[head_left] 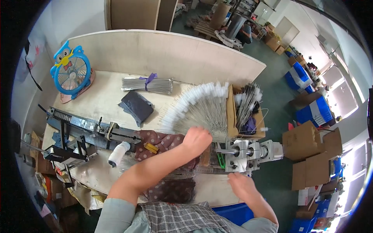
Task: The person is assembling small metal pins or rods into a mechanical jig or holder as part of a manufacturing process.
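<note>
The left hand (197,139) was curled, but its grip could not be told. Just beyond it lay the fanned wires (206,112), which could scatter if it brushed them. The right hand (243,186), also of unclear grip, had the metal machine (241,146) just beyond it.

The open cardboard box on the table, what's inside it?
Thin wire rods with white tips and a purple item show inside the box; its bottom is covered.
</note>
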A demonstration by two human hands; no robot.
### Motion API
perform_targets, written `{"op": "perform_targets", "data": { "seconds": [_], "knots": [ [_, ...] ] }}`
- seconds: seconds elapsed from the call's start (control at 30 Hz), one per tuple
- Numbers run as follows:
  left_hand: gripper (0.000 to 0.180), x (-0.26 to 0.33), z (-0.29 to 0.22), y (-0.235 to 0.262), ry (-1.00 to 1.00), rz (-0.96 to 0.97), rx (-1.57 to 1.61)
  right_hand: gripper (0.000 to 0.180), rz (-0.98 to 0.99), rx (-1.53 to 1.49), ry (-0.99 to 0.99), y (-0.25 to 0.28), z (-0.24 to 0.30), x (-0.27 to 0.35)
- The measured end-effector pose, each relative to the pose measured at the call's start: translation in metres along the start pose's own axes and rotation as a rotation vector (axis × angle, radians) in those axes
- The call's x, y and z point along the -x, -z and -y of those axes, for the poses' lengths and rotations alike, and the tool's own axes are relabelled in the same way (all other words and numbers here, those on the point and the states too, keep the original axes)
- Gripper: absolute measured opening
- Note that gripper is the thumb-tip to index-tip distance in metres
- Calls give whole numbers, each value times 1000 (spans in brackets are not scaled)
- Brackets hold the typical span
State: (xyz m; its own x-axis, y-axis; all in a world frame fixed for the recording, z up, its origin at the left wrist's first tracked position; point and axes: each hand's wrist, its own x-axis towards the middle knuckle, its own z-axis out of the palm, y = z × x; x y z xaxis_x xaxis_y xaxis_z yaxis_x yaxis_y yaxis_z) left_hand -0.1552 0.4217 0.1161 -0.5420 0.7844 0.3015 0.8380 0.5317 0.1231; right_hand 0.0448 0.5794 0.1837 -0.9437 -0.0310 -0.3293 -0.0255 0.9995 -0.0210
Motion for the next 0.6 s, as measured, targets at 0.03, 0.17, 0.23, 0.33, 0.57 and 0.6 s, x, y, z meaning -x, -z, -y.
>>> {"op": "perform_targets", "data": {
  "seconds": [0.03, 0.17, 0.23, 0.33, 0.57, 0.6],
  "knots": [
    [16, -2, 7, -11, 9, 8, -14, 17, -4, -9, 16, 8, -8, 0],
    [30, 7, 22, -11, -66, -191, 50, 15, -372, -47, 171, 52, -57, 0],
    [31, 36, 20, 5, -76, -245, 181, 20, -493, -144, 228, 63, -65, -15],
    [24, 88, 18, 32, 52, -285, 325, 23, -589, -334, 325, 71, -38, -47],
    [21, 150, -6, 69, 320, -401, 355, 18, -253, -136, 365, 42, 0, -141],
    [21, 159, -4, 76, 328, -404, 348, 18, -255, -136, 375, 45, 0, -142]
  ]
}}
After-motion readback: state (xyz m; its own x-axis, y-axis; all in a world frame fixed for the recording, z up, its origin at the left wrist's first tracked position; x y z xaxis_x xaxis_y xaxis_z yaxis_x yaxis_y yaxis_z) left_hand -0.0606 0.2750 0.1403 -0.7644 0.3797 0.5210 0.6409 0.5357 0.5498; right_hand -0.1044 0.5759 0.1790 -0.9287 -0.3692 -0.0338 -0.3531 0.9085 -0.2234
